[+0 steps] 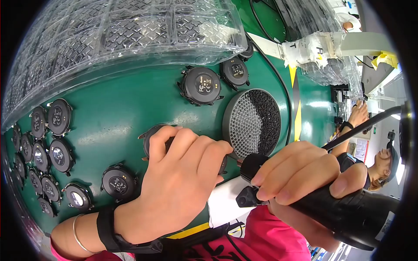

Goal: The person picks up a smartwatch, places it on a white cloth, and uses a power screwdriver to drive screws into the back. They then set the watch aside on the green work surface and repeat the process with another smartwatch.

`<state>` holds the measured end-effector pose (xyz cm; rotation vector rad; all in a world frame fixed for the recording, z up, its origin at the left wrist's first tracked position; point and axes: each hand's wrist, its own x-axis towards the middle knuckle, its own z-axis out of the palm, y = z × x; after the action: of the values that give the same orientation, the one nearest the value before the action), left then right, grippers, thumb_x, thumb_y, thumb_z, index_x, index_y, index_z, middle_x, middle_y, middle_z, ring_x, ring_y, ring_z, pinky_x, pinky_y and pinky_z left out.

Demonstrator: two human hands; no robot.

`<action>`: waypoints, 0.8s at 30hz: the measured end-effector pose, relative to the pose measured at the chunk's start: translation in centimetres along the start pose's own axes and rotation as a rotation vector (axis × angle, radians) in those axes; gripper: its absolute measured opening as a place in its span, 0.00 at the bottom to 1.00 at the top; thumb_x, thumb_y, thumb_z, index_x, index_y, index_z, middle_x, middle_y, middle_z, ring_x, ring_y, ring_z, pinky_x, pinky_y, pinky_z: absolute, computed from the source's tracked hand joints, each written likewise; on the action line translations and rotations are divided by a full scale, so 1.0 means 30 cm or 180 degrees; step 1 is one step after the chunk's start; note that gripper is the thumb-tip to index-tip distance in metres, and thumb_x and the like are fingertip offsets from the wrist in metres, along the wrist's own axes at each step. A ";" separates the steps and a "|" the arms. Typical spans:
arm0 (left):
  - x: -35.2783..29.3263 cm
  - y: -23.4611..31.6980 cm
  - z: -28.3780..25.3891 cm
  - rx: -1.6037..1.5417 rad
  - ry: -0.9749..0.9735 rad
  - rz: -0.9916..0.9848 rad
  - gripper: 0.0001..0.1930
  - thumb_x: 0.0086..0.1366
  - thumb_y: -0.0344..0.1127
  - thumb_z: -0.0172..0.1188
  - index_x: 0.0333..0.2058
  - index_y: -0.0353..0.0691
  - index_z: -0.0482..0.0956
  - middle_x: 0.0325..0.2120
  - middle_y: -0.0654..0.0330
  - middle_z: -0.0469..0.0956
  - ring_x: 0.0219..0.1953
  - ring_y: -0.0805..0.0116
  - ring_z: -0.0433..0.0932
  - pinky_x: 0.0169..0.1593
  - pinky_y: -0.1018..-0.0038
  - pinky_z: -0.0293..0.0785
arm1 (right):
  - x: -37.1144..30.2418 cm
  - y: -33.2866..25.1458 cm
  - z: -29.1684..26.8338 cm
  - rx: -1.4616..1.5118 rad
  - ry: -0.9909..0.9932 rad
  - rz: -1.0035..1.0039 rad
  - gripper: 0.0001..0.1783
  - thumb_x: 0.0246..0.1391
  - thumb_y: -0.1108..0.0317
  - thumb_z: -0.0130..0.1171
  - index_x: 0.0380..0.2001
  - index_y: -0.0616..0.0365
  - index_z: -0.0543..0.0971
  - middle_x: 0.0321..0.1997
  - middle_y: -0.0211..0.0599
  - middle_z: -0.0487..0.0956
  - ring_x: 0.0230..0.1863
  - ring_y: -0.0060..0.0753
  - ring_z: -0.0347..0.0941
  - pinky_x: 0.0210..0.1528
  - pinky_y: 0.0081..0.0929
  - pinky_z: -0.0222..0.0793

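Note:
My left hand (176,182) presses down over a round black watch case (150,135) lying on the green table (117,117), fingers curled around it. My right hand (296,172) grips a black electric screwdriver (344,209), its tip pointing at the case under my left fingers. The tip itself is hidden behind the hand. A black strap circles my left wrist.
A round grey honeycomb screw tray (252,122) sits just beyond my hands. Two watch cases (201,85) lie behind it, several more along the left edge (58,154). Clear plastic blister trays (122,35) cover the far side. Another person (370,165) sits at the right.

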<state>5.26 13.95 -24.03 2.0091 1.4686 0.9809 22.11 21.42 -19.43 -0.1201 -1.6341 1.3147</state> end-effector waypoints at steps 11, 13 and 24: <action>-0.002 -0.003 -0.004 -0.0011 0.0034 0.0083 0.24 0.47 0.32 0.68 0.45 0.38 0.73 0.36 0.62 0.76 0.42 0.62 0.72 0.56 0.59 0.59 | 0.008 0.022 0.013 -0.0384 0.0709 -0.0142 0.39 0.51 0.34 0.64 0.44 0.56 0.61 0.23 0.37 0.73 0.14 0.33 0.73 0.15 0.30 0.75; -0.002 -0.004 -0.005 -0.0029 -0.0039 0.0063 0.24 0.47 0.32 0.69 0.45 0.39 0.73 0.37 0.63 0.76 0.42 0.62 0.72 0.56 0.58 0.59 | 0.016 0.020 0.005 -0.0270 0.0886 -0.0161 0.39 0.50 0.33 0.63 0.44 0.56 0.61 0.23 0.37 0.73 0.13 0.32 0.72 0.14 0.29 0.74; 0.004 0.002 -0.018 -0.0116 -0.0108 0.0015 0.24 0.44 0.31 0.70 0.41 0.42 0.72 0.42 0.64 0.78 0.42 0.63 0.74 0.55 0.56 0.59 | 0.030 0.002 -0.058 -0.0112 0.1393 -0.0324 0.41 0.51 0.32 0.61 0.45 0.60 0.62 0.24 0.36 0.71 0.14 0.28 0.69 0.13 0.25 0.71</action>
<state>4.92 14.02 -23.61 1.9946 1.4186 0.9641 22.90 23.19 -19.05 -0.3189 -1.2727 1.0907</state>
